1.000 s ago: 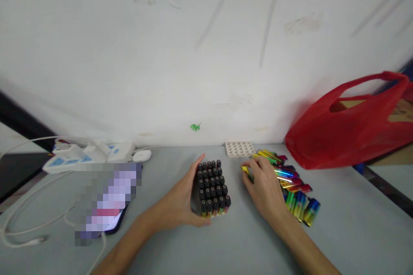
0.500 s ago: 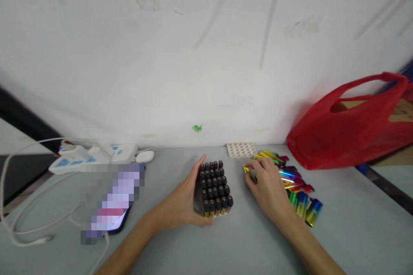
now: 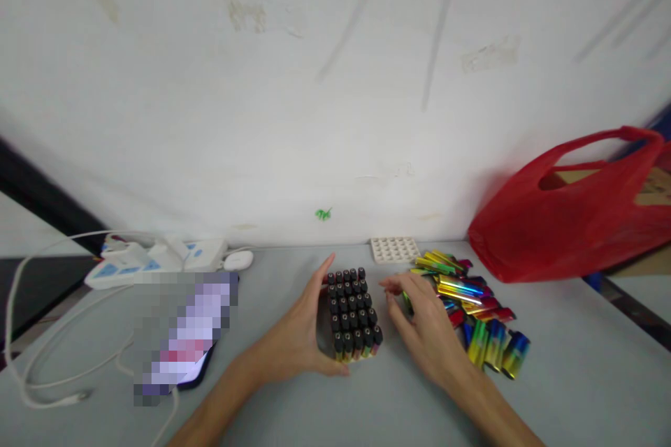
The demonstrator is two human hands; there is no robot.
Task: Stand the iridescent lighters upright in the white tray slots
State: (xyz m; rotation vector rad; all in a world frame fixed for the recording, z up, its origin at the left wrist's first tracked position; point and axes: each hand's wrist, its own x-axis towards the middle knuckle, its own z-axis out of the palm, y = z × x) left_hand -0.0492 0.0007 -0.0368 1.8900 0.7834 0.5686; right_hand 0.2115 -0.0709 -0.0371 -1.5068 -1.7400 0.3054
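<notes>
A tight block of upright lighters [image 3: 352, 305] with black ends and shiny coloured bodies stands near the middle of the table, in a pale tray that shows only at its front edge. My left hand [image 3: 301, 335] wraps its left side, with fingers behind and the thumb along the front corner. Just right of the block, my right hand [image 3: 419, 318] hovers with fingers curved and apart, touching none of the block. I make out nothing held in it. Loose metallic lighters [image 3: 464, 288] lie in a heap beyond it, and a bit of green shows beneath its fingers.
A white grid tray [image 3: 395, 249] sits against the wall. At the right stands a red bag [image 3: 566, 223]. To the left are a power strip [image 3: 157, 262], a white charger [image 3: 238, 260], a blurred phone [image 3: 196, 328] and loose white cables [image 3: 57, 401].
My right hand has moved left from the heap towards the block, and the yellow piece at its fingertips is no longer there. My left hand stays on the block. The view has shifted slightly.
</notes>
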